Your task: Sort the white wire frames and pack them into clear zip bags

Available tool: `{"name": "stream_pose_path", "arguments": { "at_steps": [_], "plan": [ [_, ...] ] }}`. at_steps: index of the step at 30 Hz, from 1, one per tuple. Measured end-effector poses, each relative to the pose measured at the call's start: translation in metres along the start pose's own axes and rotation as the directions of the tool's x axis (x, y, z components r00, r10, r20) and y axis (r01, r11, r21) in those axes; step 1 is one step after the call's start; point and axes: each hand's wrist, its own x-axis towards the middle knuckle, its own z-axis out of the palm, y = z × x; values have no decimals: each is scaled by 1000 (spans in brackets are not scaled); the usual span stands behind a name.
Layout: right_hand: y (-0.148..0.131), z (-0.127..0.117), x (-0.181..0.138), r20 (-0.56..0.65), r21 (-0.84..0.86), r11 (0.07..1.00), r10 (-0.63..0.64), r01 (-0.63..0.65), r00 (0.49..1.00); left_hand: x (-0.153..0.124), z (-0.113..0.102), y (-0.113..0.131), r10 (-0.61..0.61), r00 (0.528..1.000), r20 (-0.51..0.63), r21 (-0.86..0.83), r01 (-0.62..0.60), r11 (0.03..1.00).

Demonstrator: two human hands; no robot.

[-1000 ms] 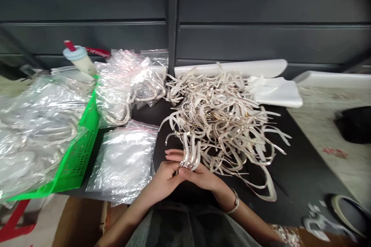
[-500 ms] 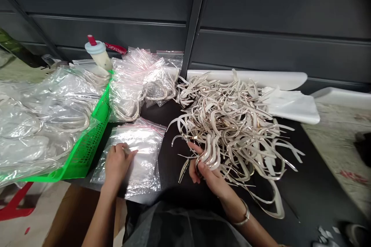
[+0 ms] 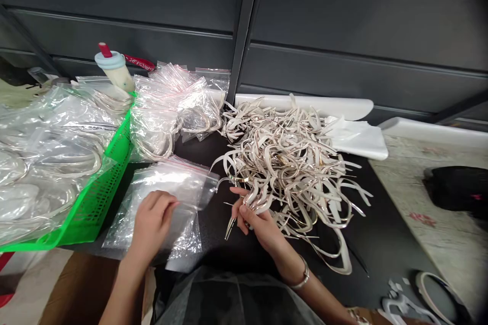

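My left hand [image 3: 154, 221] is closed in a pinch on a clear zip bag [image 3: 190, 183]. That bag sits askew over more flat clear bags [image 3: 124, 216] on the dark table. My right hand [image 3: 255, 221] is wrapped round a small bundle of curved, shiny metallic strips [image 3: 257, 198], with thin ends poking out below the fingers. Just beyond it spreads a tangled heap of pale and metallic curved strips [image 3: 293, 157].
On the left, a green plastic basket [image 3: 110, 183] overflows with bagged strips. Filled bags [image 3: 152, 127] lie behind the flat bags, near a lidded cup [image 3: 116, 71]. A white roll [image 3: 339, 106] lies along the dark panel wall [image 3: 324, 15]. A tape roll [image 3: 438, 294] sits front right.
My left hand has lifted a little, and the top bag has shifted rightward over the stack. My right hand still grips its strips. The whole view has swung slightly right.
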Motion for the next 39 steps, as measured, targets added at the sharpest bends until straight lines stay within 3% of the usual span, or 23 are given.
{"name": "stream_pose_path", "arguments": {
  "at_steps": [5, 10, 15, 17, 20, 22, 24, 27, 33, 39],
  "plan": [
    [-4, -5, 10, -100, -164, 986, -39, 22, 994, 10, 5, 40, 271, 954, 126, -158, -251, 955],
    [-7, -22, 11, -260, -330, 944, -107, 16, 960, 16, 5, 47, 348, 926, 149, -210, -314, 926],
    [-12, -28, 9, -124, -246, 962, 94, -122, 988, 22, 8, 48, 361, 919, 161, -211, -325, 922],
    [-13, -26, 9, -79, -225, 967, 104, -119, 991, 25, 12, 49, 296, 944, 148, -161, -273, 949],
    [-13, -20, 8, -91, -268, 960, 57, -79, 994, 28, 20, 54, 75, 993, 94, -119, -63, 991],
    [-12, -13, 7, -122, -347, 937, -3, -40, 993, 28, 24, 60, -79, 990, 120, -204, 103, 973],
    [-8, -4, 6, -105, -424, 906, -61, 11, 993, 27, 28, 69, -162, 960, 229, -332, 233, 914],
    [-2, 7, 3, 11, -470, 877, -111, 103, 994, 26, 31, 80, -201, 905, 376, -423, 360, 831],
    [3, 10, 3, 153, -464, 867, -125, 183, 980, 23, 33, 78, -180, 847, 501, -520, 460, 720],
    [1, 5, 5, 71, -437, 891, -101, 121, 992, 24, 31, 71, -177, 844, 506, -461, 438, 772]
  ]
}}
